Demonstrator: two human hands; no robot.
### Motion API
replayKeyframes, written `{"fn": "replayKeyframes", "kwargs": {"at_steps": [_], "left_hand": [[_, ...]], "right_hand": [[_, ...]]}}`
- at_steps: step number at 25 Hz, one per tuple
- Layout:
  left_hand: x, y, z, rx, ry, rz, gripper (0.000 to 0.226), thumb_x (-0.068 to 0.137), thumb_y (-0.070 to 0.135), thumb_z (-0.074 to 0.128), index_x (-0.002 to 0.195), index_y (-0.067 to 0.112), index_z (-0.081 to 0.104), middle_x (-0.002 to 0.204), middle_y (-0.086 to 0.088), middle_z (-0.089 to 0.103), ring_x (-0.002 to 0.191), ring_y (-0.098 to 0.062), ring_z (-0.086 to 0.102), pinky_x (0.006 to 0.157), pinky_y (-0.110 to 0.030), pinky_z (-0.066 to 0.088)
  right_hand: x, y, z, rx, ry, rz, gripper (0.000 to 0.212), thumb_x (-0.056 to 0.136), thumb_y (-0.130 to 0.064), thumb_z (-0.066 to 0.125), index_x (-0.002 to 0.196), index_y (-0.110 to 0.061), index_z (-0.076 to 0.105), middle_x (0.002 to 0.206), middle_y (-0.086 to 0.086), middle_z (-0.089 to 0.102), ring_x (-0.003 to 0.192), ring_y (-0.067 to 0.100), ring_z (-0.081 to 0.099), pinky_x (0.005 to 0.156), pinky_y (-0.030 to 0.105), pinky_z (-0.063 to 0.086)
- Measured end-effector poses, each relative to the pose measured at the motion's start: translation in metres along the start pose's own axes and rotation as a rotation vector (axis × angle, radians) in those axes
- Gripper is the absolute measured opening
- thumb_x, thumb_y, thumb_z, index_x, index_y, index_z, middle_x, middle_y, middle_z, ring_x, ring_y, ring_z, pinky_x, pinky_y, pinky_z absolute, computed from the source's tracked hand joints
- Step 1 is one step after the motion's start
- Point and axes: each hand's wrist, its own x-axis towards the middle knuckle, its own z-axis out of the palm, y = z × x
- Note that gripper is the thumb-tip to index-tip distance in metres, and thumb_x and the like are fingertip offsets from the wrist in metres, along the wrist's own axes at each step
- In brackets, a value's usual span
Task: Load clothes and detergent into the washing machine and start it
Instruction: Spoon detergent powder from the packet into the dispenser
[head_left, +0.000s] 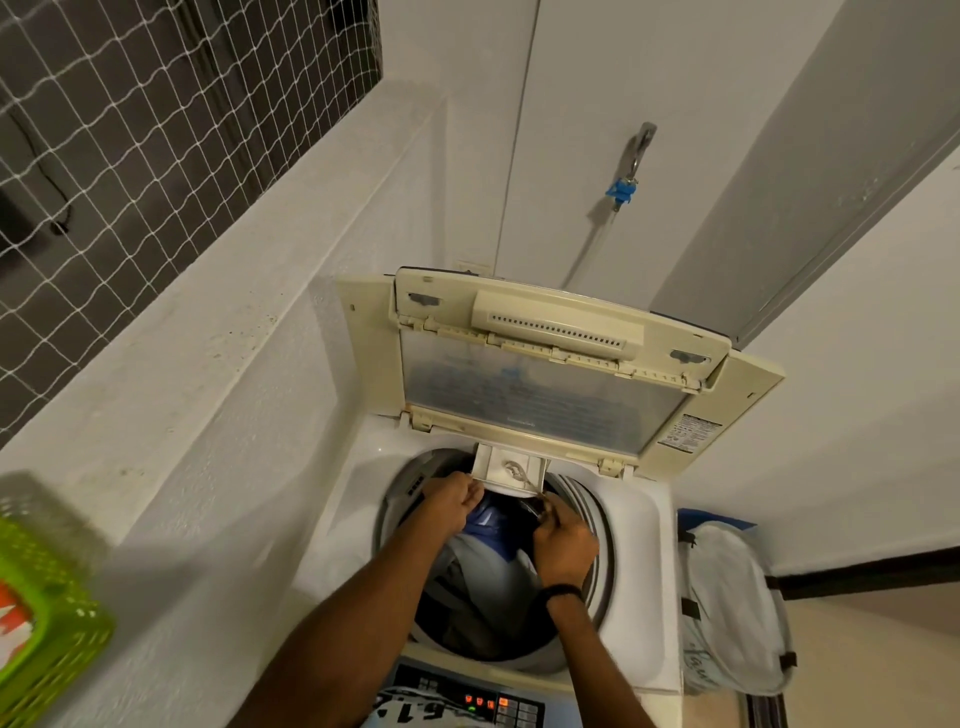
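The top-loading washing machine (641, 519) stands with its lid (545, 384) folded up at the back. Blue, grey and dark clothes (483, 566) fill the drum. A small white detergent drawer (506, 467) is pulled out over the drum's back rim. My left hand (449, 496) grips the drawer's left front corner with curled fingers. My right hand (563, 543) pinches a thin spoon-like tool (530, 486) whose tip reaches into the drawer. What the tool carries is too small to tell.
The control panel (483, 701) at the front edge shows red and orange lights. A white laundry bag (727, 597) stands right of the machine, and a green basket (47, 613) sits on the left ledge. A tap with a blue hose connector (621, 189) hangs on the wall behind.
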Motion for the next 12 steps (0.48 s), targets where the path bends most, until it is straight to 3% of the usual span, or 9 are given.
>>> {"fn": "replayKeyframes", "kwargs": {"at_steps": [2, 3, 4, 6, 8, 12], "left_hand": [[0.021, -0.007, -0.013, 0.104, -0.093, 0.104, 0.011, 0.078, 0.020, 0.069, 0.084, 0.018, 0.077, 0.090, -0.007, 0.062, 0.093, -0.022, 0.060, 0.080, -0.032, 0.060], [0.022, -0.006, -0.019, 0.119, -0.193, 0.126, 0.011, 0.069, 0.035, 0.069, 0.072, 0.029, 0.078, 0.089, 0.000, 0.060, 0.099, -0.022, 0.056, 0.096, -0.036, 0.054], [0.010, 0.003, -0.019, 0.108, -0.242, 0.102, 0.011, 0.066, 0.041, 0.067, 0.066, 0.034, 0.076, 0.087, 0.005, 0.058, 0.099, -0.021, 0.055, 0.104, -0.037, 0.049], [-0.055, 0.025, -0.022, 0.053, -0.220, 0.138, 0.010, 0.076, 0.020, 0.066, 0.067, 0.023, 0.067, 0.077, 0.000, 0.056, 0.078, -0.021, 0.056, 0.088, -0.030, 0.052], [-0.112, 0.047, -0.035, 0.018, -0.104, 0.289, 0.012, 0.075, 0.003, 0.062, 0.066, 0.008, 0.057, 0.069, -0.010, 0.052, 0.064, -0.020, 0.050, 0.075, -0.033, 0.049], [-0.209, 0.075, -0.083, 0.057, -0.121, 0.667, 0.008, 0.080, 0.014, 0.066, 0.083, 0.010, 0.072, 0.073, -0.008, 0.067, 0.070, -0.023, 0.059, 0.068, -0.036, 0.052]], "right_hand": [[0.002, -0.006, -0.005, 0.180, 0.009, 0.237, 0.021, 0.085, -0.002, 0.062, 0.095, -0.012, 0.077, 0.084, 0.013, 0.076, 0.081, 0.032, 0.071, 0.073, 0.025, 0.047], [0.002, -0.010, -0.009, 0.334, -0.010, 0.337, 0.020, 0.084, -0.001, 0.063, 0.090, -0.014, 0.077, 0.082, 0.013, 0.076, 0.081, 0.030, 0.071, 0.075, 0.028, 0.052], [0.002, -0.015, -0.011, 0.517, -0.037, 0.436, 0.020, 0.083, 0.001, 0.063, 0.085, -0.015, 0.076, 0.080, 0.012, 0.075, 0.080, 0.028, 0.071, 0.076, 0.032, 0.055], [-0.002, -0.032, -0.019, 0.819, -0.104, 0.584, 0.020, 0.083, 0.008, 0.062, 0.082, -0.009, 0.072, 0.077, 0.010, 0.072, 0.077, 0.023, 0.068, 0.075, 0.032, 0.058], [-0.009, -0.057, -0.027, 1.025, -0.203, 0.623, 0.018, 0.086, 0.011, 0.057, 0.082, -0.003, 0.067, 0.073, 0.007, 0.069, 0.077, 0.022, 0.063, 0.071, 0.027, 0.058], [-0.032, -0.123, -0.041, 1.200, -0.436, 0.535, 0.014, 0.089, 0.009, 0.053, 0.094, 0.002, 0.065, 0.080, 0.007, 0.071, 0.085, 0.022, 0.066, 0.068, 0.021, 0.059]]}}
